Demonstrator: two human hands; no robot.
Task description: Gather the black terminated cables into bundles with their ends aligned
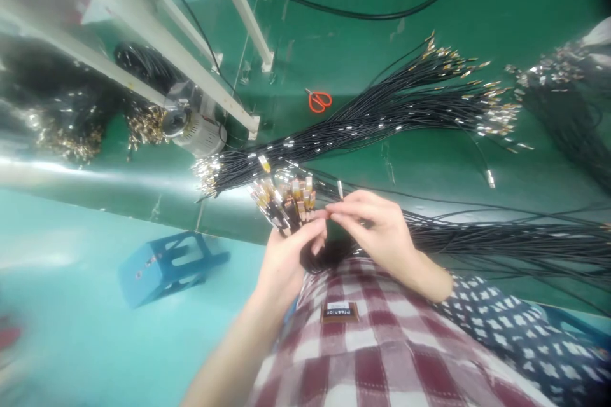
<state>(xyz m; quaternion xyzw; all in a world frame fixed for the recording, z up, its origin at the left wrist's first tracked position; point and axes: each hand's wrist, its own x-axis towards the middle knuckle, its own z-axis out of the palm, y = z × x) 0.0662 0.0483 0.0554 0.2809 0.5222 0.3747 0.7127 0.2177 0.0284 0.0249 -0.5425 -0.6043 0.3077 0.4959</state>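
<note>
My left hand (pixel 286 261) is closed round a bunch of thin black cables (pixel 286 206) whose gold connector ends fan out above its fingers. My right hand (pixel 377 229) is pinched shut on a single black cable with a metal tip (pixel 340 189), held right beside the bunch. Both hands meet just above my checked apron (pixel 363 337) at the near edge of the green table (pixel 334 51). A large pile of the same black cables with gold ends (pixel 405 102) lies on the table beyond my hands.
Orange-handled scissors (pixel 319 100) lie on the green table behind the pile. More cable bundles (pixel 563 102) sit at the right and under the white frame (pixel 200 70) at the left, near a grey motor (pixel 191 124). A blue stool (pixel 167 264) stands on the floor.
</note>
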